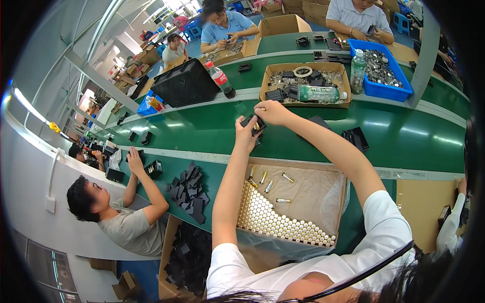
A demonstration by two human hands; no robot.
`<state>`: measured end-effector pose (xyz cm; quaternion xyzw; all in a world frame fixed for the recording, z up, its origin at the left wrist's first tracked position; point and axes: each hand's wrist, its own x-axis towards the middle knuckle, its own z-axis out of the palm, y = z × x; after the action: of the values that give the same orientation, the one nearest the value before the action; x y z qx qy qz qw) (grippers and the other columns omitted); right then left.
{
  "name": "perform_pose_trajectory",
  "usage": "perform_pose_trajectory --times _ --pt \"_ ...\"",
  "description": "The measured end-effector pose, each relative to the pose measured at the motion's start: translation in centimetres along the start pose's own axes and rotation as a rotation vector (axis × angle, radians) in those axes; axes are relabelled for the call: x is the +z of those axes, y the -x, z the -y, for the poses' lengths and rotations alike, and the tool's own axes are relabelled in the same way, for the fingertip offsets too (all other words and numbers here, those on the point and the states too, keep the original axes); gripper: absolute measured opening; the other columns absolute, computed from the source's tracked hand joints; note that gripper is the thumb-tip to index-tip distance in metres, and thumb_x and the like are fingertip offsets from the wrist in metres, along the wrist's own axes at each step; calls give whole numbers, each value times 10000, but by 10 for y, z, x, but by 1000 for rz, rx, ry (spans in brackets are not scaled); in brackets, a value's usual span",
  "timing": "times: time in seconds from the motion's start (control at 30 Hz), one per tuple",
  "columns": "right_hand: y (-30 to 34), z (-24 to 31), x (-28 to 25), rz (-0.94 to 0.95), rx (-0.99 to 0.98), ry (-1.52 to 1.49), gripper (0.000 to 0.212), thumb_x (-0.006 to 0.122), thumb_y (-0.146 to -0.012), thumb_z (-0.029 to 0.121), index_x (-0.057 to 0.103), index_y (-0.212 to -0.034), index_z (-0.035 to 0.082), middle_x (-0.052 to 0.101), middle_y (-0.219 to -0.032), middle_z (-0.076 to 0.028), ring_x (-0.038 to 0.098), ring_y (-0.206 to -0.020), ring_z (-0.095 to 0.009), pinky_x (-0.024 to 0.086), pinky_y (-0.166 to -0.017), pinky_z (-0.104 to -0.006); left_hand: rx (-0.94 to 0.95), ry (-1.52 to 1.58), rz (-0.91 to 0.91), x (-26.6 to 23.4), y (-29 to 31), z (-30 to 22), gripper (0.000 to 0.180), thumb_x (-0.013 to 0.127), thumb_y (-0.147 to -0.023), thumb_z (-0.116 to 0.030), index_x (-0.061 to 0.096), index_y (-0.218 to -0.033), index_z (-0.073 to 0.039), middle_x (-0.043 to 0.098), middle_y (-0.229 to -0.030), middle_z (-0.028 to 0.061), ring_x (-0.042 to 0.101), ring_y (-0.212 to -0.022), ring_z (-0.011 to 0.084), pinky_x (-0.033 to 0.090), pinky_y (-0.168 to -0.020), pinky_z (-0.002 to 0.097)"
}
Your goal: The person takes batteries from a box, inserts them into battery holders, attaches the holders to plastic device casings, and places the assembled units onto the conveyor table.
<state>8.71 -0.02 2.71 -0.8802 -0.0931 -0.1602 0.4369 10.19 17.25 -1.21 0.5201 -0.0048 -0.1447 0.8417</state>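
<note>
My left hand is wrapped round a small black plastic case, holding it up over the green conveyor belt. Something gold shows inside the case. Just above it, my right hand pinches a small cylindrical battery, mostly covered by the fingers. Below my forearms lies an open carton lined with brown paper. Batteries stand packed upright in its near part, pale ends up. Several loose batteries lie on the lining.
Black plastic pieces are heaped left of the carton. More fill a box below. Beyond the belt stand a parts carton, a blue bin, drink bottles and a black crate. Co-workers sit around.
</note>
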Motion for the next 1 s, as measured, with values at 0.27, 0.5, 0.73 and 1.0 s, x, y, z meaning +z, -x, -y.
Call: perform_pose_trajectory --times 0.27,0.5,0.73,1.0 --pt "-8 8 -10 230 -116 -91 289 691 -864 261 727 -961 -8 738 -818 -116 669 -691 -338 551 -702 -380 -11 -294 -32 -13 4 -15 756 623 -899 85 259 -1516 -155 463 -1298 241 607 -1029 306 579 -874 470" --pt "-39 -4 18 219 -186 210 293 729 -819 267 712 -978 22 728 -829 -109 677 -736 -338 551 -722 -392 10 -277 15 -13 -2 -23 762 595 -904 102 257 -1515 -204 464 -1296 263 635 -1017 327 606 -806 423" --pt "-48 -3 58 111 -375 353 298 684 -866 326 729 -923 37 705 -856 -152 669 -763 -363 549 -709 -432 22 -248 -107 -33 -9 -32 733 551 -911 107 270 -1511 -208 519 -1231 237 643 -962 293 593 -786 432" --pt "-22 -10 67 46 -443 315 319 624 -893 339 734 -952 45 660 -1037 -188 626 -911 -377 536 -762 -444 150 -597 -192 -52 -34 -50 702 571 -848 89 335 -1467 -146 564 -1155 230 647 -909 291 578 -748 430"
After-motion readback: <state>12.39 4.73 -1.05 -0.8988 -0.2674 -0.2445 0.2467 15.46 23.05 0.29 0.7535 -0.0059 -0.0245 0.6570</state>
